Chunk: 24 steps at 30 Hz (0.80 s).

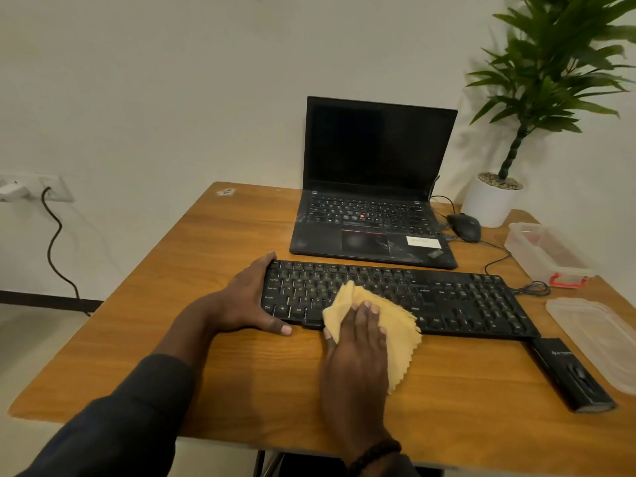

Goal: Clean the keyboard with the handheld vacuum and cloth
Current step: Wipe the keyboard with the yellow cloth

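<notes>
- Nearest the viewer, the right hand [356, 342] lies palm-down on a yellow cloth [395, 325], fingers nearly straight and pressing rather than curled round it; a dark beaded bracelet [375, 454] circles the wrist.
- Cloth: thin, soft, loosely bunched, with a zigzag-cut edge. It drapes over the front edge of the keyboard [447, 297] near the space bar and spills onto the table [241, 228], presumably so that one stroke takes in both key tops and the front lip.
- Left hand [247, 297], in a dark sleeve: its grip wraps the keyboard's left end, fingers curled over the far corner and thumb along the near edge, most likely to stop the board sliding under the wiping pressure.
- Keyboard: full-size, black, matte plastic, with pale legends on low rectangular keys; it lies flat across the middle of the table, its cable [530, 289] looping off the far right corner.
- Slim black block [571, 375], oblong and hard-edged, rests just off the keyboard's right front corner; it may be the handheld vacuum, though this cannot be confirmed.
- Behind the keyboard: an open black laptop [375, 187] with a dark screen and a dusty-looking palm rest, and a black mouse [464, 227] beside it.
- Right margin: a clear plastic box [543, 249] with a red clip, its translucent lid [595, 339] set apart, and a plant in a white pot [492, 201].
- Table: wood-grain laminate, smooth, orange-brown.
</notes>
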{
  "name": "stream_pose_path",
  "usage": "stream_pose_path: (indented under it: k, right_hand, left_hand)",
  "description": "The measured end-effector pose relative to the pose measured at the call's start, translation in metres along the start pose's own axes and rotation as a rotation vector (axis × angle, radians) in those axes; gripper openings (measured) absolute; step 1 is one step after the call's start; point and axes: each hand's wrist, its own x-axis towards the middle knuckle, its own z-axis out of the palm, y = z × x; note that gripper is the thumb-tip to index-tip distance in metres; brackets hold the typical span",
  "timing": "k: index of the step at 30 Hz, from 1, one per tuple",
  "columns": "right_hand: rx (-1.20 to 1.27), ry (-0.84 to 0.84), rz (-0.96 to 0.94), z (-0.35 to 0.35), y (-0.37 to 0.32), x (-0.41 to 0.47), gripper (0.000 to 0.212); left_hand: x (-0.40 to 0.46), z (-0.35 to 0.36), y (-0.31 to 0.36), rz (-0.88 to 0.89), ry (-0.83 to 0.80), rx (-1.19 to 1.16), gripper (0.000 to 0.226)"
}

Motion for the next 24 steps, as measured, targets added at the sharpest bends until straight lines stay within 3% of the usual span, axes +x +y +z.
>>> stream_pose_path:
  k: [4,8,10,12,13,15,19,22,24]
  right_hand:
    - [0.063,-0.098,-0.079,0.002,-0.047,-0.016,0.066]
    - [0.386,-0.143,0.041,-0.017,-0.059,-0.004,0.044]
    - [0.723,-0.291,0.318,-0.043,-0.048,0.015,0.027]
    - [1.233,-0.446,0.727,-0.067,-0.031,0.037,0.028]
    - [1.412,-0.44,0.828,-0.079,-0.02,0.045,0.026]
    - [1.556,-0.221,0.878,-0.099,-0.001,0.055,0.023]
    - [1.108,0.215,0.653,-0.105,0.015,0.048,0.03]
    - [0.736,0.198,0.443,-0.075,0.02,0.026,0.06]
    - [0.478,0.023,0.344,-0.047,0.021,0.017,0.067]
  left_hand:
    - [0.001,-0.001,0.0,-0.005,0.003,0.026,0.151]
    - [0.003,0.0,-0.003,0.008,0.012,0.041,0.145]
    - [0.002,0.001,-0.003,0.004,0.011,0.032,0.148]
    - [0.0,0.0,-0.002,-0.006,0.001,0.019,0.151]
    - [-0.001,-0.001,-0.002,-0.003,-0.005,0.015,0.152]
    - [-0.002,-0.003,0.0,0.006,-0.041,0.015,0.154]
    - [-0.002,-0.015,0.001,-0.012,-0.188,-0.033,0.155]
    - [-0.002,-0.021,0.0,-0.027,-0.232,-0.09,0.155]
    - [-0.002,-0.022,-0.001,-0.037,-0.241,-0.095,0.155]
